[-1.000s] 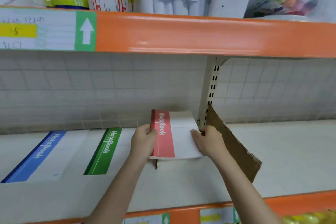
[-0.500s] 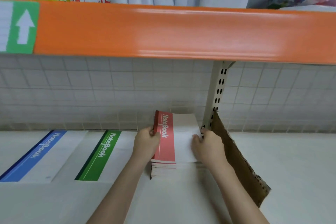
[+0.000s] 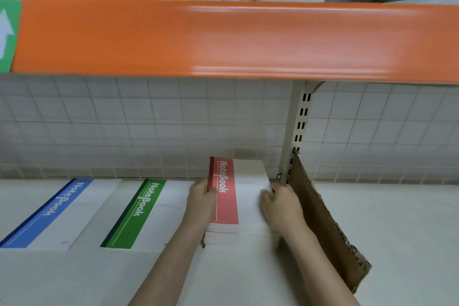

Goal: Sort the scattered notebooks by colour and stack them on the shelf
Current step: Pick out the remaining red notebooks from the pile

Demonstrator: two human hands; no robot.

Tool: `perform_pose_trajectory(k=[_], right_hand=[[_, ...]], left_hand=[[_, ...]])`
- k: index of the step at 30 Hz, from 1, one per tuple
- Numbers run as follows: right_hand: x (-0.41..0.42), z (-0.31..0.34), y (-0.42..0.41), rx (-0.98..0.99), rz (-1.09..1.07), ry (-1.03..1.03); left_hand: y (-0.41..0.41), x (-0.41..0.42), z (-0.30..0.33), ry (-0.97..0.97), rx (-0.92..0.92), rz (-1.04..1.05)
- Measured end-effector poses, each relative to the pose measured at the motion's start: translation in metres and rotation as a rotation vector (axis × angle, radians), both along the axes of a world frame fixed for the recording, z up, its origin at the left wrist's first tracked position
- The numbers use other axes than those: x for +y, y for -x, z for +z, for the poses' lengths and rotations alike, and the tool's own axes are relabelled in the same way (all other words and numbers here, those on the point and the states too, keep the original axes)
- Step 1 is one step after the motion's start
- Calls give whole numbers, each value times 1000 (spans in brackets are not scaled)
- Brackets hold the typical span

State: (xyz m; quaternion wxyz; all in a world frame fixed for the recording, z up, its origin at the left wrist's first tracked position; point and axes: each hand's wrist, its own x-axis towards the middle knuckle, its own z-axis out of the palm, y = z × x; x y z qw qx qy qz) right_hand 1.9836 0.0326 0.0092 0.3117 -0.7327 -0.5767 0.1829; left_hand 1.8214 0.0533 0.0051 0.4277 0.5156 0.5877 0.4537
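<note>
Red notebook stack (image 3: pixel 224 202): a pile of notebooks with red spine bands, lying flat on the white shelf (image 3: pixel 397 231), toward its back edge and close to the tiled back wall (image 3: pixel 149 126).
Left hand (image 3: pixel 200 202): fingers curled round the stack's left, spine-side edge, thumb on the top cover; gripping it.
Right hand (image 3: pixel 282 204): fingers bent over the stack's right edge, knuckles up; holding that side.
Orientation: long axis runs from the shelf's front edge to its back edge; red band on the left, "NoteBook" lettering reading along it, page ends facing the front.
Cardboard divider (image 3: pixel 327 226): stands on edge just right of the right hand, below the slotted upright (image 3: pixel 298 129).
Green notebook (image 3: pixel 146 213): flat, left of the red stack, near the left hand.
Blue notebook (image 3: pixel 57 213): flat, further toward the shelf's left end.
Upper shelf (image 3: pixel 223 40): orange front rail, packaged stationery above.
</note>
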Motion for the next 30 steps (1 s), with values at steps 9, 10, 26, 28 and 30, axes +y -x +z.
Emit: perform_pose_trajectory(k=[9,10,26,28,30], right_hand=[[2,-2,3,130,126,163],[2,-2,3,127,126,167],[-11,31,55,-278,152,-59],[-10,33,83,-294,215,-72],[-11,34,113,-340,298,-89]], left_hand=[[-2,-3,1,85,-178,8],[-2,-3,1,86,-186,12],[79,-29,14,-180,448,123],[103,-35,14,-185,549,134],[127,-42,15,-173,640,149]])
